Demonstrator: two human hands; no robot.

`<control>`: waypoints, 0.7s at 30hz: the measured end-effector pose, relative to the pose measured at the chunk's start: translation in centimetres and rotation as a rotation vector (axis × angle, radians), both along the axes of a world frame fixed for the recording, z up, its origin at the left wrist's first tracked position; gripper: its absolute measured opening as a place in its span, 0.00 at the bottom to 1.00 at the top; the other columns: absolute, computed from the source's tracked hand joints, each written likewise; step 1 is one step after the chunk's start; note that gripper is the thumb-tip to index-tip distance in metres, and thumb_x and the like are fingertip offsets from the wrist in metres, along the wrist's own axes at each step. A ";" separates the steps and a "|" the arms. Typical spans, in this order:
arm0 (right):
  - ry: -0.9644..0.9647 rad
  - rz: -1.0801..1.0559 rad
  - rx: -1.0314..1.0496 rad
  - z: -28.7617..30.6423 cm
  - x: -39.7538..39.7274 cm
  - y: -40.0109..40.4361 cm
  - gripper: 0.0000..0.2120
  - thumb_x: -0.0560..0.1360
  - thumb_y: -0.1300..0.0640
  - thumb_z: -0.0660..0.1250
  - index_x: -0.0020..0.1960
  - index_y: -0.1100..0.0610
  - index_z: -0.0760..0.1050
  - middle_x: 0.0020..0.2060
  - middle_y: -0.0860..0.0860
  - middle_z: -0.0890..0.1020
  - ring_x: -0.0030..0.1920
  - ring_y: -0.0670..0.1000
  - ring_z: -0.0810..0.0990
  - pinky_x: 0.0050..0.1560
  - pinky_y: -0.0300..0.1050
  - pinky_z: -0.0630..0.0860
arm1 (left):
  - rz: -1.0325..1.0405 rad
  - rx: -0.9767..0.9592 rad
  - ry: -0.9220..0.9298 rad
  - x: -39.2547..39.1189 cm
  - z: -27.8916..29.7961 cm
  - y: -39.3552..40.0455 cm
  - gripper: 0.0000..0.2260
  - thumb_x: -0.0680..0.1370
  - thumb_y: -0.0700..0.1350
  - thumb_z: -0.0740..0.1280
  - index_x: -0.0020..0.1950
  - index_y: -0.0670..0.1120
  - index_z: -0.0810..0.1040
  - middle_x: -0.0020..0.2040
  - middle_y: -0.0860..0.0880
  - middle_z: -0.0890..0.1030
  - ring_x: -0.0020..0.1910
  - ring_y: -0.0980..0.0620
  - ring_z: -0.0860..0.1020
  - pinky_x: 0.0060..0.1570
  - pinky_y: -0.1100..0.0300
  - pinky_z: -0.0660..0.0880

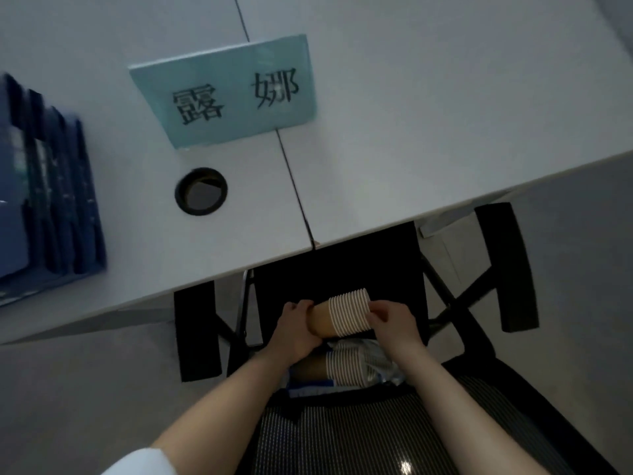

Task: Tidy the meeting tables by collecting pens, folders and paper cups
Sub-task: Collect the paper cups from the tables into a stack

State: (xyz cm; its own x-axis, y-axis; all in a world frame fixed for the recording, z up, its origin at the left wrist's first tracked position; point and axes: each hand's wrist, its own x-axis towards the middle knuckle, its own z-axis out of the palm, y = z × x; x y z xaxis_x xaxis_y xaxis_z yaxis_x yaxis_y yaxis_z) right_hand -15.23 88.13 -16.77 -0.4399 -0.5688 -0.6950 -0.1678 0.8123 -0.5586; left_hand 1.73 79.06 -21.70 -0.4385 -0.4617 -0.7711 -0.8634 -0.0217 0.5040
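Note:
I hold a stack of nested brown paper cups (339, 317) sideways above a black office chair. My left hand (294, 329) grips the stack's closed brown end. My right hand (394, 322) pinches the white rims at the open end. Below my hands, a second stack of paper cups (346, 368) lies on the chair seat, partly inside a crinkled clear plastic sleeve (380, 361). Dark blue folders (51, 186) lie stacked on the white table (411, 132) at the far left.
A light blue name card (226, 90) with black characters stands on the table. A round cable hole (201, 190) sits in front of it. The chair's armrests (507, 265) flank my hands and its mesh back (342, 433) is nearest me.

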 end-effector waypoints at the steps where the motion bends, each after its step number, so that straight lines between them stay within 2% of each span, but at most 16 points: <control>1: -0.006 -0.007 -0.015 0.8 0.2 0.1 0.16 0.79 0.63 0.61 0.66 0.61 0.73 0.55 0.52 0.78 0.56 0.48 0.75 0.54 0.36 0.69 | -0.013 -0.004 0.003 0.0 0.5 0.0 0.35 0.70 0.44 0.73 0.74 0.47 0.61 0.67 0.42 0.66 0.62 0.44 0.71 0.57 0.60 0.68; 3: 0.021 0.001 -0.053 4.3 1.0 0.4 0.15 0.78 0.63 0.63 0.65 0.61 0.74 0.53 0.51 0.79 0.53 0.46 0.75 0.49 0.30 0.70 | -0.059 -0.022 0.004 0.6 3.9 -0.6 0.35 0.68 0.47 0.75 0.72 0.49 0.64 0.65 0.44 0.68 0.61 0.44 0.71 0.59 0.55 0.71; 5: 0.052 0.035 -0.096 7.7 2.1 1.0 0.14 0.78 0.63 0.64 0.62 0.59 0.76 0.48 0.46 0.78 0.52 0.46 0.78 0.42 0.24 0.68 | -0.152 -0.046 -0.026 1.8 7.5 -1.0 0.35 0.64 0.51 0.76 0.68 0.51 0.65 0.64 0.47 0.70 0.62 0.44 0.70 0.60 0.47 0.73; 6: 0.055 0.063 -0.119 9.4 2.6 1.2 0.13 0.77 0.63 0.64 0.61 0.58 0.77 0.46 0.43 0.78 0.51 0.44 0.79 0.41 0.23 0.69 | -0.193 -0.052 -0.035 2.5 9.4 -1.1 0.35 0.63 0.52 0.76 0.66 0.51 0.65 0.63 0.47 0.72 0.62 0.44 0.69 0.59 0.47 0.73; 8: 0.053 0.109 -0.172 13.4 3.6 1.7 0.13 0.77 0.62 0.65 0.61 0.56 0.77 0.46 0.40 0.78 0.49 0.38 0.77 0.46 0.27 0.73 | -0.219 -0.073 -0.005 4.1 13.8 -1.4 0.35 0.63 0.52 0.76 0.66 0.50 0.64 0.61 0.47 0.73 0.60 0.46 0.72 0.55 0.50 0.75; 11: 0.017 0.163 -0.216 18.9 5.2 2.3 0.13 0.77 0.59 0.65 0.61 0.53 0.77 0.50 0.43 0.81 0.53 0.40 0.78 0.57 0.40 0.77 | -0.267 -0.120 0.098 6.7 19.8 -0.9 0.37 0.66 0.48 0.75 0.68 0.56 0.58 0.59 0.49 0.75 0.52 0.51 0.76 0.49 0.53 0.77; 12: 0.009 0.178 -0.224 19.9 5.6 2.4 0.13 0.77 0.59 0.65 0.61 0.52 0.77 0.50 0.44 0.81 0.53 0.39 0.79 0.57 0.40 0.77 | -0.296 -0.153 0.143 7.2 21.1 -0.6 0.40 0.67 0.47 0.75 0.71 0.60 0.55 0.61 0.51 0.75 0.53 0.51 0.76 0.50 0.53 0.78; 14: 0.034 0.222 -0.266 22.4 6.8 2.6 0.13 0.77 0.59 0.66 0.61 0.52 0.77 0.48 0.42 0.80 0.51 0.37 0.78 0.51 0.30 0.76 | -0.320 -0.220 0.216 8.3 23.9 0.4 0.47 0.67 0.48 0.74 0.74 0.67 0.46 0.65 0.53 0.72 0.57 0.52 0.76 0.53 0.50 0.77; 16: 0.053 0.239 -0.298 24.1 7.6 2.5 0.13 0.77 0.60 0.66 0.60 0.52 0.77 0.45 0.39 0.79 0.48 0.34 0.77 0.45 0.24 0.73 | -0.295 -0.261 0.265 8.8 26.0 1.2 0.49 0.68 0.50 0.74 0.73 0.71 0.41 0.63 0.53 0.71 0.56 0.52 0.75 0.53 0.49 0.77; 18: 0.069 0.266 -0.313 25.6 8.3 2.3 0.13 0.76 0.59 0.67 0.60 0.53 0.77 0.46 0.40 0.79 0.49 0.36 0.78 0.47 0.27 0.74 | -0.241 -0.309 0.301 9.5 27.6 2.2 0.50 0.68 0.52 0.75 0.73 0.73 0.40 0.61 0.53 0.71 0.54 0.53 0.75 0.51 0.49 0.77; 21: 0.113 0.369 -0.307 26.5 8.6 1.8 0.13 0.75 0.58 0.68 0.59 0.52 0.79 0.50 0.44 0.82 0.51 0.40 0.80 0.55 0.38 0.77 | -0.187 -0.305 0.327 10.2 28.8 3.5 0.49 0.68 0.50 0.74 0.73 0.72 0.41 0.67 0.56 0.67 0.56 0.53 0.75 0.52 0.49 0.78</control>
